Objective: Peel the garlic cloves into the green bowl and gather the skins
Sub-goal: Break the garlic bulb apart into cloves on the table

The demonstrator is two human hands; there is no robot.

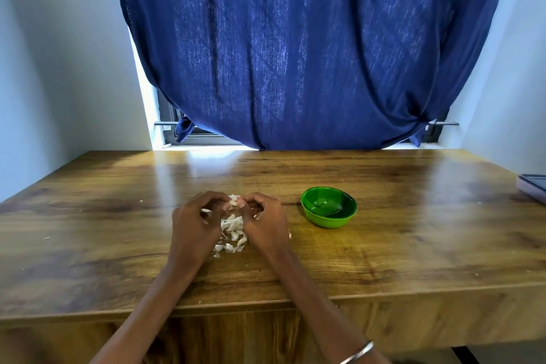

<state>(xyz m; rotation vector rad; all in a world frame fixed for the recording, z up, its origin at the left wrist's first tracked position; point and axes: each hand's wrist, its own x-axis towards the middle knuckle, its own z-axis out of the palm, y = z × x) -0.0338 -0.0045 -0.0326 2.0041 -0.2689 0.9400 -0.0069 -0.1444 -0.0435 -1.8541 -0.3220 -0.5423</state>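
We record a glossy wood-grain table (384, 245), its varnish mirroring window light. At its middle lies a heap of pale, papery garlic cloves and skins (232, 233); we cannot tell peeled from unpeeled. Above the heap, the left hand (195, 223) and right hand (264, 223) meet with fingers curled, together pinching one whitish garlic piece (234, 201) between their fingertips. Just right of the hands stands a small round green plastic bowl (328, 207), smooth and shiny. We note a thin metal bangle (357, 352) on the right wrist and a dark blue woven curtain (295, 53) behind.
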